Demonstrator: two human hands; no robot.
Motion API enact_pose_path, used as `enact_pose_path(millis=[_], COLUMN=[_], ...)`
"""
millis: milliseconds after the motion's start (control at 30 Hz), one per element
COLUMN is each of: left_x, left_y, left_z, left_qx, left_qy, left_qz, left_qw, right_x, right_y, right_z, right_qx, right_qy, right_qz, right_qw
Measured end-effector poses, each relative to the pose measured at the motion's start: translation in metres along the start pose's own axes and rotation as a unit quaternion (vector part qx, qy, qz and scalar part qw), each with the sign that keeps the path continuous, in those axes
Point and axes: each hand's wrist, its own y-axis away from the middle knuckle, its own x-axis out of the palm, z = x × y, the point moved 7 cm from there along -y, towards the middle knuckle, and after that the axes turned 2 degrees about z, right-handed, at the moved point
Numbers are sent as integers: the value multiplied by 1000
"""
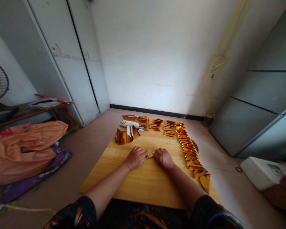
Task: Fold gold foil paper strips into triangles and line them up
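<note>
Between my two hands, at the middle of the wooden board (133, 184), is a small piece of gold foil paper (150, 154) with a grey patch on its upper side. My left hand (136, 157) has its curled fingers on the paper's left end. On the right end, the fingers of my right hand (164, 158) are closed in the same way. My knuckles hide the fingertips and the paper's ends. Beyond my left hand stands a curved stack of gold foil sheets (124, 136). A long row of folded gold foil pieces (188, 148) runs down the board's right side.
More foil stacks (143, 122) and two short rows of folded pieces (169, 128) lie along the far edge. An orange bag (26, 149) rests on the floor at left, near a wooden bench (59, 109). A white box (259, 173) is on the right.
</note>
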Motion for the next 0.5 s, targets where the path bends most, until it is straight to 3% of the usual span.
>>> enact_pose_path(millis=[333,500], left_x=[4,8], left_y=[-1,-2], left_z=[-9,-7], left_qx=[20,-11], left_qy=[-20,23], left_qz=[-13,2], left_qw=[1000,1000], right_x=[0,2], right_y=[3,5], right_z=[11,3], right_qx=[60,141], right_qy=[-31,-82], right_qz=[4,4], right_qw=[998,987])
